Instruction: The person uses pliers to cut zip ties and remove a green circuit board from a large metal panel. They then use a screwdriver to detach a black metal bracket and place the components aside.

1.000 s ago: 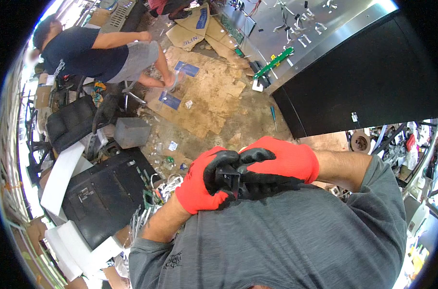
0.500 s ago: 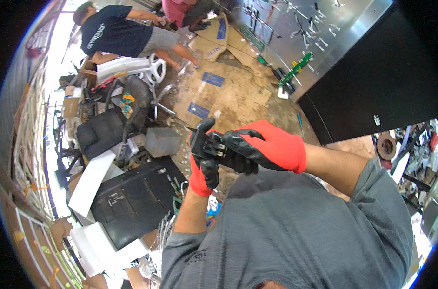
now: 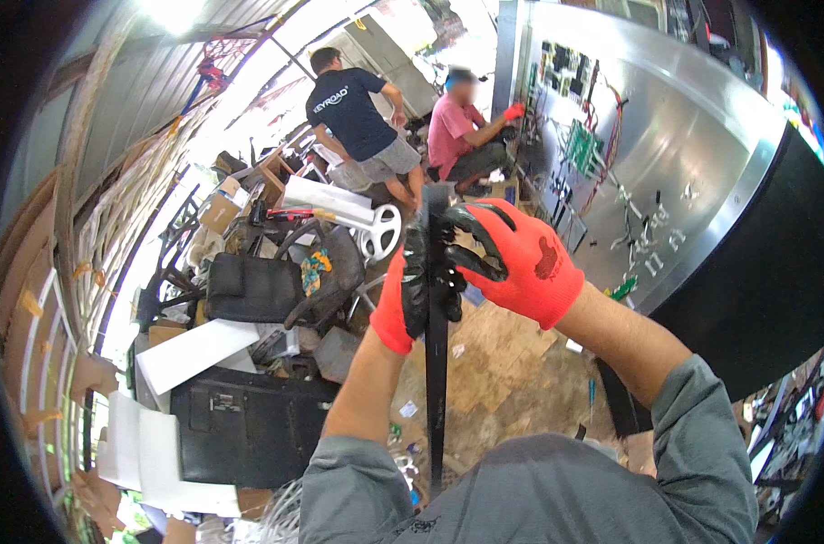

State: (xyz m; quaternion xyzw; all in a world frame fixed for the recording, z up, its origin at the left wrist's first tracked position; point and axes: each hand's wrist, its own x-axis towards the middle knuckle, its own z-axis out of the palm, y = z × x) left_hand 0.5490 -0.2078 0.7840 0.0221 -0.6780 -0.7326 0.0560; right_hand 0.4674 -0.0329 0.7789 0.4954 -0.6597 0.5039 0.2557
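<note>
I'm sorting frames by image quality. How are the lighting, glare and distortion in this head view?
Head view: daylight blows out the top left; the metal panel shows soft glare; straight edges bow near the black fisheye rim; the gloved left hand, right hand and black strip look sharp.

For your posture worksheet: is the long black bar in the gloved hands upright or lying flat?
Upright: the black bar runs vertically, gripped near its top by both hands.
</note>
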